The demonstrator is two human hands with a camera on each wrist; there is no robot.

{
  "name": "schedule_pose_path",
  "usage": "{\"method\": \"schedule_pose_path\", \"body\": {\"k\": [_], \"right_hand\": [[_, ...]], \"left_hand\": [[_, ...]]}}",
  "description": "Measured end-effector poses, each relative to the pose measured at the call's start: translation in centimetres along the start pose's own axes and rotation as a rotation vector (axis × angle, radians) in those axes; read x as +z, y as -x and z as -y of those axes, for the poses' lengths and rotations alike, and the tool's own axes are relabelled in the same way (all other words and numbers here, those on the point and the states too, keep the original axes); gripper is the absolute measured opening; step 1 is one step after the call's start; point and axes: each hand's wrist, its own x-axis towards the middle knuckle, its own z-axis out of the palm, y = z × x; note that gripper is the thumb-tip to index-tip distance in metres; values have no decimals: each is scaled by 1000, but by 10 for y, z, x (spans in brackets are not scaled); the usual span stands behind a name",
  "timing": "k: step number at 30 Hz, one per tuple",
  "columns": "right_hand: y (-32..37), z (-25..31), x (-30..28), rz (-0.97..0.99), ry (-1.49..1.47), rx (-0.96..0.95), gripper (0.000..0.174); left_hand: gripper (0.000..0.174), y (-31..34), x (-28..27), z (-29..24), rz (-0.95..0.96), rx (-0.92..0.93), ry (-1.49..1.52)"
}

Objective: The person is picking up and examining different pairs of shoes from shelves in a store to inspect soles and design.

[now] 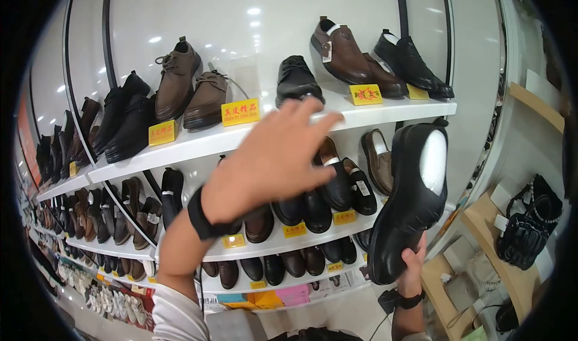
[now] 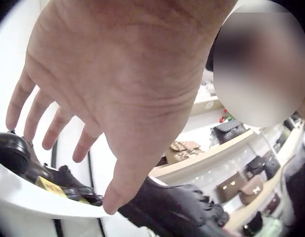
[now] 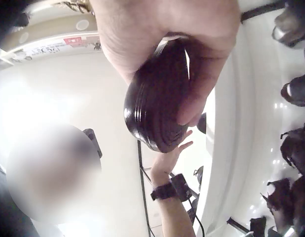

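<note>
My left hand (image 1: 274, 154) is raised before the top shelf with its fingers spread and nothing in them. Its fingertips overlap the toe of a black lace-up shoe (image 1: 295, 76) on that shelf in the head view. In the left wrist view the palm (image 2: 123, 79) is bare and the fingers point toward the shelf. At the right, my right hand (image 1: 413, 265) grips a black leather shoe (image 1: 397, 220) low on its body, toe down, with white stuffing (image 1: 433, 160) in its opening. The right wrist view has fingers and thumb around this shoe (image 3: 157, 98).
A white top shelf (image 1: 343, 117) carries brown and black shoes with yellow signs (image 1: 241, 111). Lower shelves hold several more rows of shoes. To the right, wooden shelves (image 1: 481, 220) bear handbags (image 1: 524, 238). Colored boxes (image 1: 289, 295) lie under the lowest row.
</note>
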Motion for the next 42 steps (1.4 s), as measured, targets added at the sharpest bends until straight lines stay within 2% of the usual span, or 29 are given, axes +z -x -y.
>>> {"method": "schedule_pose_path", "body": {"k": [1,5,7,11,17,19,21,22,23,25,26,29,31,34,35,37,42], "right_hand": [[0,3,-2,31,-47,44,86],[-6,21,6,68,-86,119,86],[-11,26,4,194,-106,176,77],[-22,43,19,223,-186,203,81],[-21,51,31,243,-138,235,84],[-23,55,25,392,-281,432,94],[-27,56,21,426,-323,498,94],[-28,57,20,455,-372,567,94],[-27,59,23,451,-373,566,94],[-22,66,33,431,-306,506,84],[-21,66,35,424,-309,503,84],[-20,70,37,433,-244,472,84],[-23,74,35,540,-268,549,87],[-24,82,52,448,-193,514,85],[-26,82,52,448,-189,527,85],[-30,81,50,552,-216,501,81],[-39,88,65,584,-235,461,75]], "left_hand": [[60,-11,-3,5,71,-87,-39],[58,-44,15,50,-10,-164,-218],[53,-54,18,59,90,-274,-531],[52,-61,30,59,83,-246,-488],[48,-68,51,50,-42,-144,-448],[47,-72,50,48,-34,-136,-456],[45,-74,53,52,-134,182,-550],[43,-73,55,50,-71,101,-556],[43,-73,54,51,-70,105,-555],[40,-72,46,51,97,-36,-610],[43,-70,47,52,70,-55,-554],[46,-69,50,69,67,-69,-370],[48,-69,49,71,72,-76,-350],[39,-71,54,79,52,45,-387],[39,-72,56,85,57,34,-379],[35,-71,49,84,-45,-17,-410],[41,-62,-3,90,-273,-142,-304]]}}
